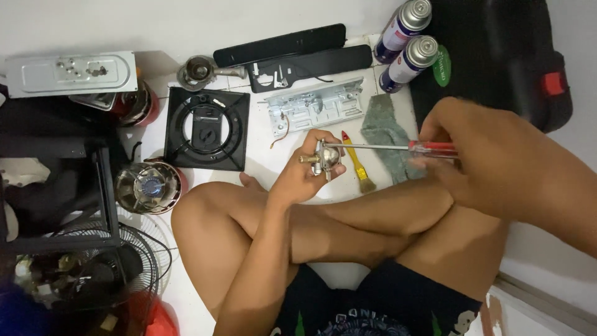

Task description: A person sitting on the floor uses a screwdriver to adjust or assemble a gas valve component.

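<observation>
So, the left hand [305, 174] has its fingers curled around a small metal valve part [324, 157], which sits at about 1 o'clock from the palm, held above the crossed legs. Its brass nozzle pokes out toward 9 o'clock. Most of the part is buried behind the fingers, so its shape is hard to read. The screwdriver [398, 147] runs level from the part toward 3 o'clock, its red handle pinched in the right hand [491, 158], which comes in from 4 o'clock, blurry.

Bright even indoor light, soft shadows, near right hand [497, 162] blurred
</observation>
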